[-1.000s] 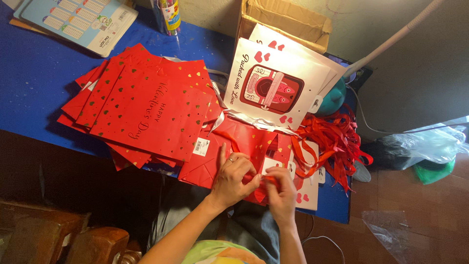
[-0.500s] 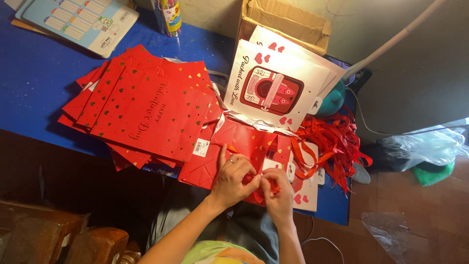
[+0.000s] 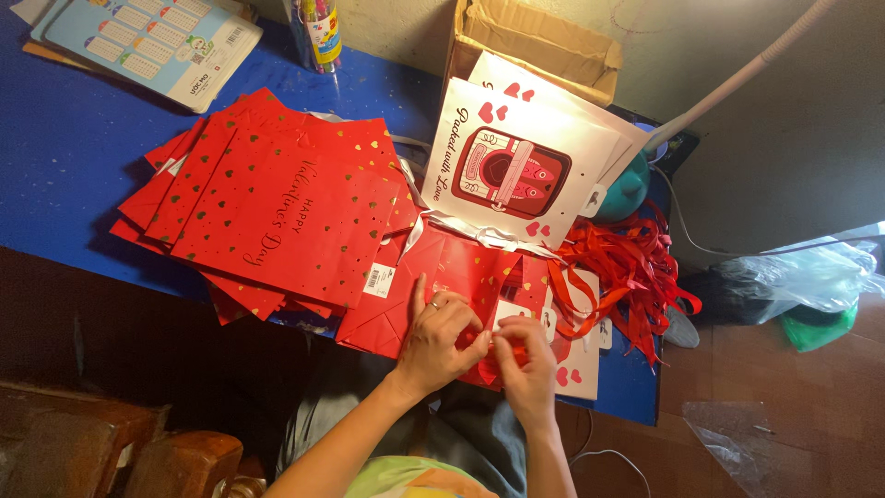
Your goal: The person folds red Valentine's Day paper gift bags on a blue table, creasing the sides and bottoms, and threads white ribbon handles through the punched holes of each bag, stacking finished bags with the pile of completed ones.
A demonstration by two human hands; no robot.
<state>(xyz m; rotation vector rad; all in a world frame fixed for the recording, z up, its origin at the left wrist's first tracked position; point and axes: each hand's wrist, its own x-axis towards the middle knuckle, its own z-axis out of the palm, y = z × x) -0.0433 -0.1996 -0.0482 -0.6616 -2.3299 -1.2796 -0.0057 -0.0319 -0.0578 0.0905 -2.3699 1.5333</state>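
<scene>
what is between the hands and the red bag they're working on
Nothing visible. Both the left hand and the right hand already rest on the red bag at the table's near edge, fingers pinched together over it. The ribbons lie off to the side.

My forearms are bare, no sleeves reaching them. I wear a ring on my left hand (image 3: pixel 441 339); my right hand (image 3: pixel 524 369) is plain. Grey trousers, a green-yellow top below.

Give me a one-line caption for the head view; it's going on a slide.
Both hands, left hand and right hand, pinch at a flat red gift bag beside a stack of red bags on a blue table.
</scene>
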